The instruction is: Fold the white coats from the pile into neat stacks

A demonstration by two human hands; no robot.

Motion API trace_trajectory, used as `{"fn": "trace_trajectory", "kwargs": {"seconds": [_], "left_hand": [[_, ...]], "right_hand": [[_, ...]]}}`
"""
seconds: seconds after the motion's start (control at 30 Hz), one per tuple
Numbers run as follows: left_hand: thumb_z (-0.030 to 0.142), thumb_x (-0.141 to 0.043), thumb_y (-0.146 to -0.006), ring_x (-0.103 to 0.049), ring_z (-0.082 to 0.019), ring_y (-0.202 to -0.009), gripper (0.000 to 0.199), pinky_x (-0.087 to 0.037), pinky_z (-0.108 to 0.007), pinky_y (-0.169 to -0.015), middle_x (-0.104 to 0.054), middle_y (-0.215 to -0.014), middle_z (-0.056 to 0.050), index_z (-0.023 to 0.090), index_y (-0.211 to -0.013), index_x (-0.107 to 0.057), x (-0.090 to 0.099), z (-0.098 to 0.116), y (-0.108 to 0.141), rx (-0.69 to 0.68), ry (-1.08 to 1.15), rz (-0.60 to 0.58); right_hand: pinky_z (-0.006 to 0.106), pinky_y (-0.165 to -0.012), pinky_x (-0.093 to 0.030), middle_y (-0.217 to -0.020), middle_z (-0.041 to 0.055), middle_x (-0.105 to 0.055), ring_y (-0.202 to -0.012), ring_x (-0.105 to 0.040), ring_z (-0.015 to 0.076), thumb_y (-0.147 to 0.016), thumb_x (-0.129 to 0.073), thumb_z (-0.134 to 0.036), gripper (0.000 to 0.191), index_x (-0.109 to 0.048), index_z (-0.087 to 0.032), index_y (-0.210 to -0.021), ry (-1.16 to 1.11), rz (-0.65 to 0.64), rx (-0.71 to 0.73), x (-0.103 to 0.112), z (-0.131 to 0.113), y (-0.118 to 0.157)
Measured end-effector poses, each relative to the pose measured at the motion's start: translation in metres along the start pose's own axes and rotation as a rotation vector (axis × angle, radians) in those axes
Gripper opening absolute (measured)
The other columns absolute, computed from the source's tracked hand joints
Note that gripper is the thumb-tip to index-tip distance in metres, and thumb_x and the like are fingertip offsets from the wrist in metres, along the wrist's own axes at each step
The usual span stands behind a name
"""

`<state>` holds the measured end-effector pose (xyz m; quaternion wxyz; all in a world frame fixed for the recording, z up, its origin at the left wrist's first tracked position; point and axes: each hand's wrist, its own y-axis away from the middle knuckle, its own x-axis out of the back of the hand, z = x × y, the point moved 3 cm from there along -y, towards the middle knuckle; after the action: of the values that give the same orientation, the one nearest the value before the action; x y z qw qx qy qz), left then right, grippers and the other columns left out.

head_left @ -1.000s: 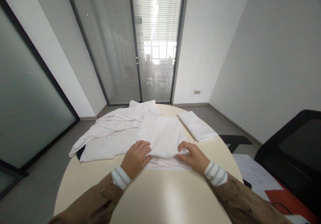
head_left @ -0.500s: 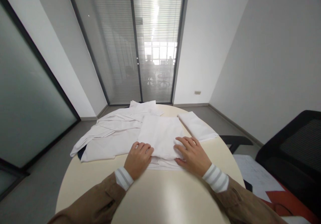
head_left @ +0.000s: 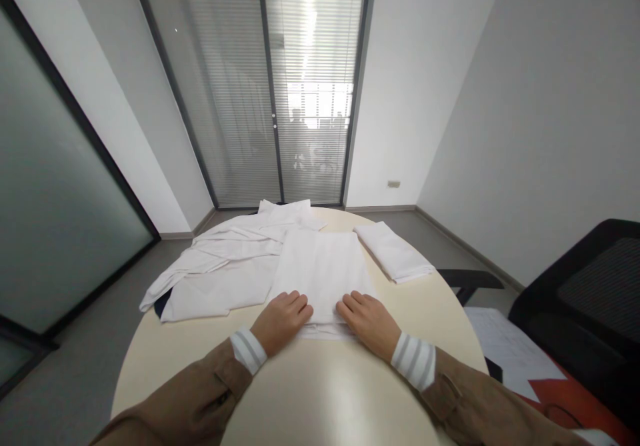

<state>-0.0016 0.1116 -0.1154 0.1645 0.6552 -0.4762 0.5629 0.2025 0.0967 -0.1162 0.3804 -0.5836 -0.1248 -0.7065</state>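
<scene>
A folded white cloth [head_left: 325, 266] lies flat in front of me, its layered near edge toward me. My left hand [head_left: 283, 323] is closed on the near left corner, fingers curled over the fabric. At the near right corner my right hand [head_left: 369, 323] is closed on the same cloth, with the thumb hidden. Left of it spreads a loose pile of white garments [head_left: 225, 279], wrinkled and overlapping. To the right rests a separate, neatly folded white cloth [head_left: 393, 251].
Everything lies on a round cream table [head_left: 330, 386]. A black mesh office chair [head_left: 590, 293] stands at the right, with white papers [head_left: 505, 339] and a red item [head_left: 575, 399] beside it. Beyond the table is a glass partition with blinds [head_left: 310, 99].
My right hand has moved left and its spread fingers have closed on the near edge. The cloth's front is pulled straighter and flatter. My left hand has curled tighter, staying nearly in place.
</scene>
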Motion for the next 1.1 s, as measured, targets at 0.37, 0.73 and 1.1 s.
{"fn": "trace_trajectory", "kwargs": {"seconds": [0.37, 0.73, 1.1], "left_hand": [[0.019, -0.053, -0.097, -0.052, -0.020, -0.077, 0.013, -0.040, -0.033, -0.064, -0.058, -0.084, -0.004, 0.019, -0.085, -0.055, -0.008, 0.000, 0.004, -0.077, 0.044, -0.023], [0.039, -0.049, -0.099, -0.054, -0.020, -0.076, 0.023, -0.041, -0.033, -0.062, -0.059, -0.084, -0.003, 0.020, -0.087, -0.054, -0.003, -0.009, 0.009, -0.093, 0.101, 0.033], [0.030, -0.048, -0.099, -0.054, -0.017, -0.072, 0.025, -0.040, -0.031, -0.059, -0.059, -0.077, -0.003, 0.020, -0.076, -0.053, -0.003, -0.010, 0.016, -0.242, 0.139, 0.076]], "right_hand": [[0.035, -0.070, -0.031, -0.095, 0.0050, -0.060, -0.084, -0.049, 0.0210, -0.085, -0.061, -0.024, 0.010, -0.055, -0.019, -0.092, -0.133, -0.005, 0.130, 0.006, -0.001, 0.001], [0.034, -0.070, -0.031, -0.092, 0.0040, -0.062, -0.081, -0.053, 0.0194, -0.098, -0.050, -0.033, 0.016, -0.056, -0.019, -0.104, -0.219, 0.029, 0.132, 0.003, -0.001, 0.003], [0.031, -0.063, -0.033, -0.086, 0.0029, -0.063, -0.074, -0.055, 0.0163, -0.099, -0.046, -0.026, 0.017, -0.059, -0.019, -0.090, -0.202, -0.002, 0.192, 0.001, -0.003, 0.005]]}}
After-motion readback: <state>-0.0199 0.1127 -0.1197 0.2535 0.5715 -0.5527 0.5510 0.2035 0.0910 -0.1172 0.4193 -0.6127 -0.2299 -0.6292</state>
